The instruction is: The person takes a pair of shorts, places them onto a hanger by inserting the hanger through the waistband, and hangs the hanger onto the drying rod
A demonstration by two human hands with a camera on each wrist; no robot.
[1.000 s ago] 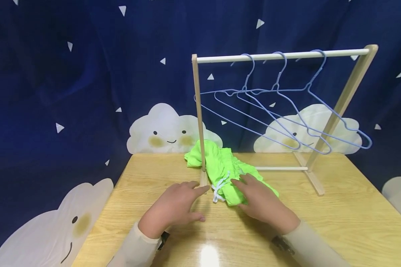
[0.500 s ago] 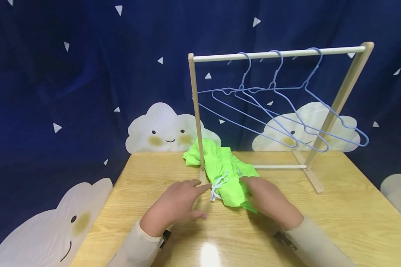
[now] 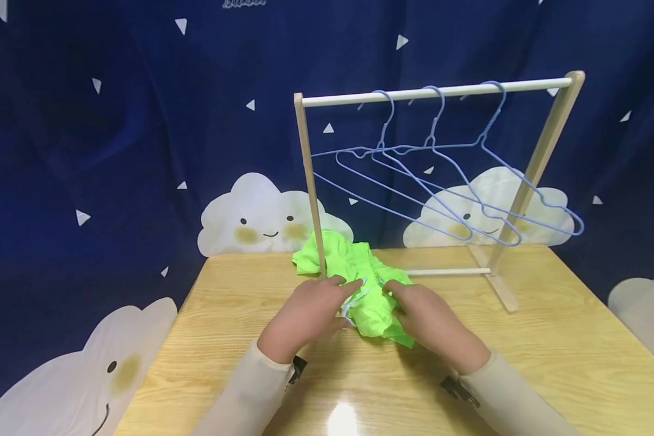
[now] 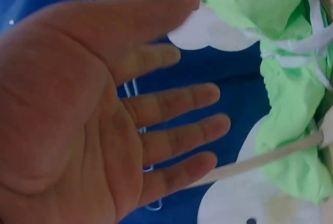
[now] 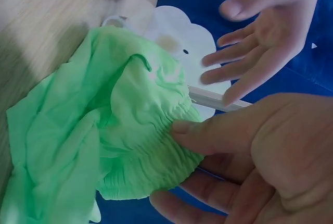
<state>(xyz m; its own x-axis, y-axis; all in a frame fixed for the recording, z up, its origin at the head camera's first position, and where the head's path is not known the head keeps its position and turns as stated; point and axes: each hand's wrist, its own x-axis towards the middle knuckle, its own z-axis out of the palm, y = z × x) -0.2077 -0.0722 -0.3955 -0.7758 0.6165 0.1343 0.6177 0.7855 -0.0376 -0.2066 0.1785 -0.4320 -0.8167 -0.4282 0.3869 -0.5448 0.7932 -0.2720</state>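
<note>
Bright green garment (image 3: 373, 312) on wooden table (image 3: 223, 363), partly behind rack's left post (image 3: 312, 206). Right hand (image 3: 432, 320) pinches elastic waistband (image 5: 156, 148) between thumb and fingers. Left hand (image 3: 307, 312) nearby, fingers spread, gripping nothing. Probably best: pinch opposite waistband edge with left, keep white drawstring (image 4: 307, 45) free, pull evenly.

Staged-looking corner: cloud-print curtain (image 3: 223, 139) behind wooden table (image 3: 207, 345).

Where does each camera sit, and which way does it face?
Head: worn on the head, facing forward and down at clothes rack; left hand, right hand, sleeves show.
Left wrist: worn there, facing the left palm; green drawstring bottoms beyond.
Right wrist: worn there, facing the right hand at the waistband; left hand behind.
Both wrist views share the bottoms.
</note>
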